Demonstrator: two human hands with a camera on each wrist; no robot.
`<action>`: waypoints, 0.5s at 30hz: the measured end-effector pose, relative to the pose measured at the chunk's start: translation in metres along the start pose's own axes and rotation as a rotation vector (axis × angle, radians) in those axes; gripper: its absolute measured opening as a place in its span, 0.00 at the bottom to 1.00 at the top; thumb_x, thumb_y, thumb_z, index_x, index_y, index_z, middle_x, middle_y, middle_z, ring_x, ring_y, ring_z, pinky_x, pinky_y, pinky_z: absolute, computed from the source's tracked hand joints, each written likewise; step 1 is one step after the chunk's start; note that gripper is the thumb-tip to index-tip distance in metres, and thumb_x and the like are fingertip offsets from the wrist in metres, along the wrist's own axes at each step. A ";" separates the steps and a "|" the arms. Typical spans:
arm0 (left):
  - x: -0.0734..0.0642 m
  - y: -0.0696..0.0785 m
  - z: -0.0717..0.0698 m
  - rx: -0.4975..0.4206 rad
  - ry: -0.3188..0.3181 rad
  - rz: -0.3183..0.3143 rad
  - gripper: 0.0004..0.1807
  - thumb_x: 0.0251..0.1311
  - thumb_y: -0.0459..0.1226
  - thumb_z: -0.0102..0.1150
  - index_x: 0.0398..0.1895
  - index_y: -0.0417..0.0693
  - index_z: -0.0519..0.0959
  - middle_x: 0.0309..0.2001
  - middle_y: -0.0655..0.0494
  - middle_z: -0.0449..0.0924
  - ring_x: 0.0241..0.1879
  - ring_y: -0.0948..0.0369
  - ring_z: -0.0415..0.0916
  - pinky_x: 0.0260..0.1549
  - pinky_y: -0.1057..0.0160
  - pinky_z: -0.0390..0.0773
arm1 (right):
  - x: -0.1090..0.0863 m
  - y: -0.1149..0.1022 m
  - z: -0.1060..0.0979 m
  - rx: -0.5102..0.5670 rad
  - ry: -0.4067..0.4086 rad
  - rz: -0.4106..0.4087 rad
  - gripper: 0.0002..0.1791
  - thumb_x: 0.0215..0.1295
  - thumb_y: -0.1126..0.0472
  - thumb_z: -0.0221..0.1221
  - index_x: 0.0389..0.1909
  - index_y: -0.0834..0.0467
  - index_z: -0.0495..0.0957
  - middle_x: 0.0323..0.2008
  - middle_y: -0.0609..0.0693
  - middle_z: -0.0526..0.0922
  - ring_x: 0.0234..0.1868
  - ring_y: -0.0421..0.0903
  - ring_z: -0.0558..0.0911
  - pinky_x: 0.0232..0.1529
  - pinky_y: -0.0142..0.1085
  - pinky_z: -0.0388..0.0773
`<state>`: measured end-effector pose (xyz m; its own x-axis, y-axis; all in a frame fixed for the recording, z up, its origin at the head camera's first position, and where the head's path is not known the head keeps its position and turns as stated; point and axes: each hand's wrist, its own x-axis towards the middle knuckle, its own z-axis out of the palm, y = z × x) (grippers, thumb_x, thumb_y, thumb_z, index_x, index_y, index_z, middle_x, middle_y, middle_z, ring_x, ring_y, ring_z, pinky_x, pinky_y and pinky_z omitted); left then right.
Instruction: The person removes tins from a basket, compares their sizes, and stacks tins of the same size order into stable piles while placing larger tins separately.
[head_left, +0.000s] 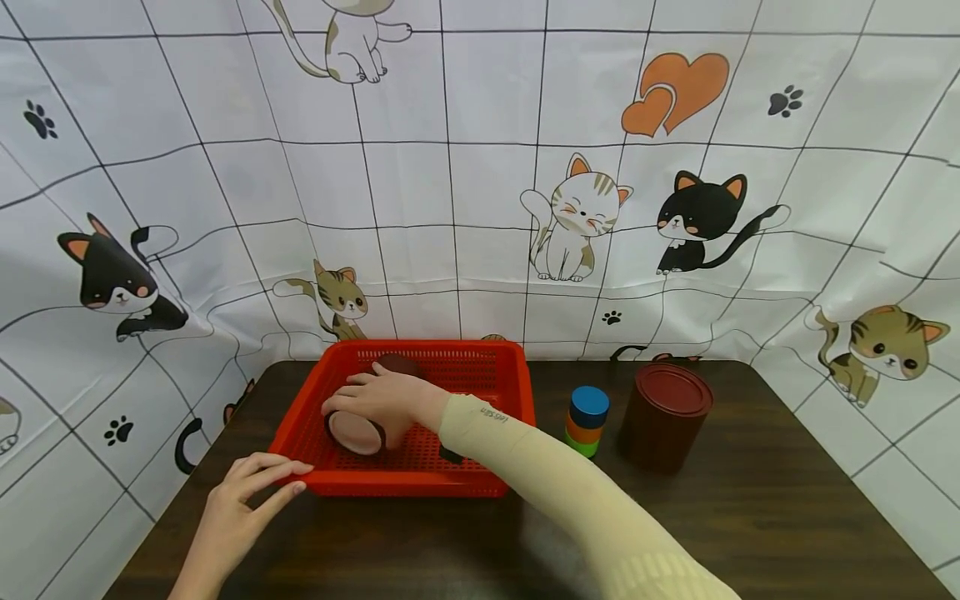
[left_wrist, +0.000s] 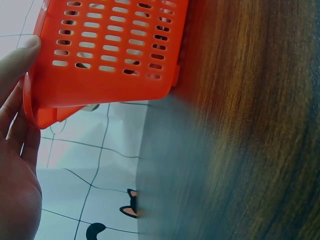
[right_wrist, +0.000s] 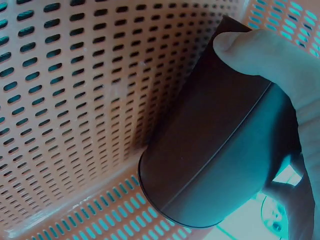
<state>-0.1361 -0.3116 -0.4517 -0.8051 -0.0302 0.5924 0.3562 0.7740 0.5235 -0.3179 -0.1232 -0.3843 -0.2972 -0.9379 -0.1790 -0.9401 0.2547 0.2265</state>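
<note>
A red plastic basket (head_left: 405, 485) with slotted walls stands on the dark wooden table. My left hand (head_left: 243, 500) pinches its front left corner; in the left wrist view, the thumb lies on one side of the rim (left_wrist: 31, 100) and the fingers on the other. Inside the basket my right hand (head_left: 386, 396) grips a brown cylindrical canister (right_wrist: 200, 125) lying on its side. One pale round end (head_left: 356, 432) of the canister faces me. The right wrist view shows the thumb (right_wrist: 245, 50) pressed near one end, with a seam along the canister's side.
Right of the basket stands a small stack of blue, orange and green pieces (head_left: 587, 421). Beside it is a larger brown canister (head_left: 667, 417) with a dark red lid. A small black thing (head_left: 450, 454) shows under my right sleeve. A cat-print sheet (head_left: 480, 192) hangs behind the table.
</note>
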 end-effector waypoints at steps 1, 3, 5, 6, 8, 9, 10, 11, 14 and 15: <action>0.000 0.000 0.000 0.000 0.000 0.001 0.19 0.47 0.31 0.75 0.40 0.64 0.87 0.39 0.69 0.80 0.45 0.78 0.65 0.44 0.81 0.64 | -0.001 0.002 0.000 0.024 0.016 0.001 0.59 0.47 0.43 0.74 0.76 0.39 0.47 0.76 0.37 0.54 0.78 0.48 0.54 0.77 0.55 0.52; 0.000 0.000 0.000 0.005 -0.001 -0.001 0.19 0.48 0.32 0.75 0.40 0.65 0.87 0.39 0.69 0.80 0.45 0.79 0.64 0.44 0.80 0.64 | -0.003 0.006 -0.001 0.063 0.046 -0.002 0.59 0.46 0.43 0.75 0.75 0.41 0.48 0.75 0.39 0.56 0.79 0.50 0.54 0.76 0.55 0.53; 0.000 -0.001 0.000 0.010 -0.003 -0.004 0.19 0.48 0.32 0.75 0.41 0.66 0.87 0.40 0.70 0.80 0.46 0.79 0.64 0.44 0.80 0.64 | -0.005 0.007 -0.002 0.100 0.070 -0.011 0.59 0.46 0.44 0.76 0.75 0.43 0.49 0.75 0.41 0.58 0.79 0.51 0.54 0.76 0.56 0.54; -0.001 -0.001 0.000 0.014 -0.003 -0.005 0.19 0.48 0.32 0.75 0.41 0.66 0.87 0.40 0.70 0.80 0.46 0.79 0.64 0.44 0.80 0.64 | -0.006 0.008 -0.002 0.114 0.079 -0.015 0.59 0.46 0.45 0.76 0.75 0.44 0.49 0.74 0.42 0.58 0.78 0.50 0.55 0.76 0.56 0.54; -0.001 -0.003 0.001 0.017 -0.004 -0.003 0.19 0.48 0.32 0.75 0.40 0.67 0.87 0.40 0.71 0.80 0.46 0.79 0.64 0.44 0.80 0.64 | -0.008 0.009 -0.002 0.134 0.092 -0.017 0.59 0.46 0.45 0.76 0.75 0.44 0.49 0.74 0.42 0.59 0.78 0.48 0.56 0.76 0.55 0.55; -0.001 -0.003 0.001 0.019 -0.003 -0.001 0.20 0.48 0.32 0.75 0.40 0.68 0.87 0.40 0.71 0.80 0.46 0.79 0.64 0.44 0.80 0.64 | -0.008 0.009 -0.002 0.142 0.097 -0.016 0.59 0.47 0.45 0.75 0.75 0.44 0.48 0.74 0.42 0.59 0.77 0.47 0.58 0.76 0.55 0.55; -0.001 -0.003 0.001 0.019 -0.001 0.002 0.20 0.47 0.32 0.75 0.40 0.67 0.87 0.40 0.71 0.80 0.46 0.79 0.65 0.44 0.80 0.64 | -0.008 0.009 -0.002 0.143 0.099 -0.013 0.59 0.47 0.45 0.75 0.75 0.43 0.47 0.74 0.42 0.59 0.76 0.46 0.58 0.75 0.55 0.55; -0.001 -0.003 0.001 0.019 0.001 0.006 0.20 0.47 0.31 0.75 0.40 0.67 0.87 0.40 0.71 0.80 0.46 0.79 0.65 0.44 0.81 0.64 | -0.009 0.010 -0.003 0.142 0.099 -0.008 0.60 0.47 0.45 0.75 0.76 0.43 0.46 0.74 0.41 0.58 0.76 0.45 0.59 0.75 0.54 0.56; -0.001 -0.002 0.000 0.021 0.008 0.014 0.21 0.46 0.31 0.76 0.40 0.66 0.87 0.40 0.70 0.80 0.46 0.80 0.64 0.44 0.81 0.64 | -0.010 0.012 -0.004 0.141 0.089 0.010 0.62 0.48 0.44 0.74 0.77 0.41 0.43 0.75 0.40 0.57 0.75 0.44 0.59 0.76 0.52 0.56; 0.000 -0.002 0.000 0.020 0.010 0.016 0.21 0.46 0.31 0.76 0.40 0.66 0.87 0.40 0.70 0.80 0.46 0.80 0.64 0.44 0.80 0.64 | -0.011 0.012 -0.004 0.147 0.087 0.018 0.62 0.48 0.44 0.74 0.77 0.41 0.42 0.75 0.40 0.56 0.75 0.43 0.59 0.76 0.51 0.57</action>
<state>-0.1364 -0.3127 -0.4529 -0.7947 -0.0236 0.6065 0.3594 0.7869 0.5016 -0.3257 -0.1107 -0.3757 -0.3043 -0.9482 -0.0914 -0.9511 0.2970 0.0850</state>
